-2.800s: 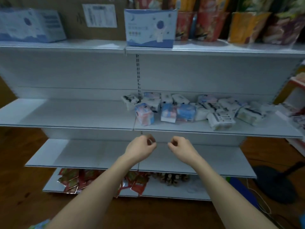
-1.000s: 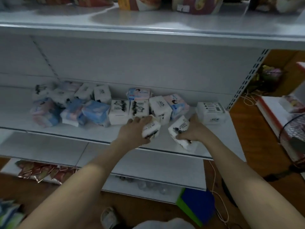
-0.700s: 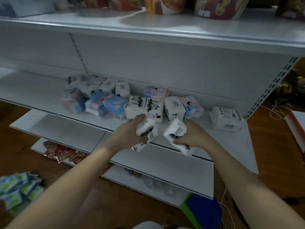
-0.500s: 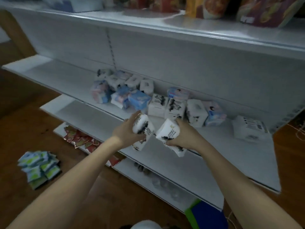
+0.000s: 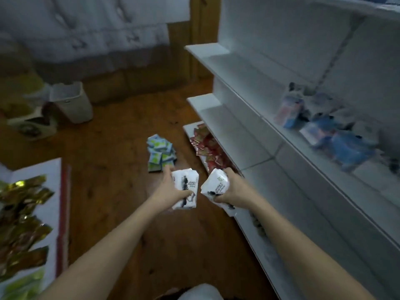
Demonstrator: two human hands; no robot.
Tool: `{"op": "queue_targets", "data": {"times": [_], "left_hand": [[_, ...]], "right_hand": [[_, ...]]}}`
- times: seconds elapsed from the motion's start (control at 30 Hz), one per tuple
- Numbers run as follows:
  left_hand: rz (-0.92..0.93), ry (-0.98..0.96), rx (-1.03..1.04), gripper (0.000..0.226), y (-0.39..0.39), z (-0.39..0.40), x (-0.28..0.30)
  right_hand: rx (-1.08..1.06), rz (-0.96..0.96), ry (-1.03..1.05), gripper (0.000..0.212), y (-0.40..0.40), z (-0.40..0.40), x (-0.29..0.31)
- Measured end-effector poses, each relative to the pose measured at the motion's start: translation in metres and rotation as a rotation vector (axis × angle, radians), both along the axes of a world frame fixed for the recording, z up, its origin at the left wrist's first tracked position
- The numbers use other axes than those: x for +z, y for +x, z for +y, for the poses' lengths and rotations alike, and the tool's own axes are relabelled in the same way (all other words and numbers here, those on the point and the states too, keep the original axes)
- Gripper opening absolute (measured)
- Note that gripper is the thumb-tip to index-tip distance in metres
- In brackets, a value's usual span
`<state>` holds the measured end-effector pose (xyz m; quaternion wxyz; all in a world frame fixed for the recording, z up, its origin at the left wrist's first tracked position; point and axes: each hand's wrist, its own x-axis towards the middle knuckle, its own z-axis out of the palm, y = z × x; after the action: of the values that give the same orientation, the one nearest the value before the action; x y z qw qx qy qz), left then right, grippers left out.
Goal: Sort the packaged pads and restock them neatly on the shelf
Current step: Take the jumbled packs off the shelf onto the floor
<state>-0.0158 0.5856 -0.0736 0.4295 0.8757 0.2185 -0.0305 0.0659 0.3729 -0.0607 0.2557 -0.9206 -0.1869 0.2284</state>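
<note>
My left hand (image 5: 171,191) grips a white pad pack with black print (image 5: 186,187), held out over the wooden floor. My right hand (image 5: 232,191) grips a second white pad pack (image 5: 215,184) close beside it, just left of the white shelf unit (image 5: 249,135). Blurred blue, pink and white pad packs (image 5: 324,126) lie in a loose pile on the middle shelf at the right. A heap of green and blue packs (image 5: 160,152) lies on the floor beyond my hands.
Red packets (image 5: 207,146) fill the bottom shelf's left end. A white bin (image 5: 69,100) and a bag stand at the far left on the floor. Gold and green packets (image 5: 19,224) lie on a white surface at the near left.
Both hands have lifted a white pad pack each off the shelf and carried them left. My view has swung left, so the shelf now stands at the right and the floor fills the middle.
</note>
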Motion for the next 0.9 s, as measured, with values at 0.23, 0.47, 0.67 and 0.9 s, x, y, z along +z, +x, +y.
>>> {"op": "queue_targets", "data": {"times": [0.23,0.47,0.67,0.9], "left_hand": [[0.075,-0.023,0.355,0.069,-0.059,0.107,-0.026],[0.156,-0.047,0.513,0.068,-0.057,0.153,-0.059],[0.282,-0.096,0.531,0.069,0.006,0.186,-0.102],[0.305,-0.534,0.744,0.088,0.129,0.229,-0.186]], "right_hand": [[0.220,-0.046,-0.038,0.081,-0.007,0.127,-0.042],[0.319,-0.037,-0.140,0.091,0.024,0.180,-0.092],[0.308,0.055,-0.135,0.081,0.087,0.222,-0.136],[0.122,0.300,-0.140,0.073,0.214,0.253,-0.227]]}}
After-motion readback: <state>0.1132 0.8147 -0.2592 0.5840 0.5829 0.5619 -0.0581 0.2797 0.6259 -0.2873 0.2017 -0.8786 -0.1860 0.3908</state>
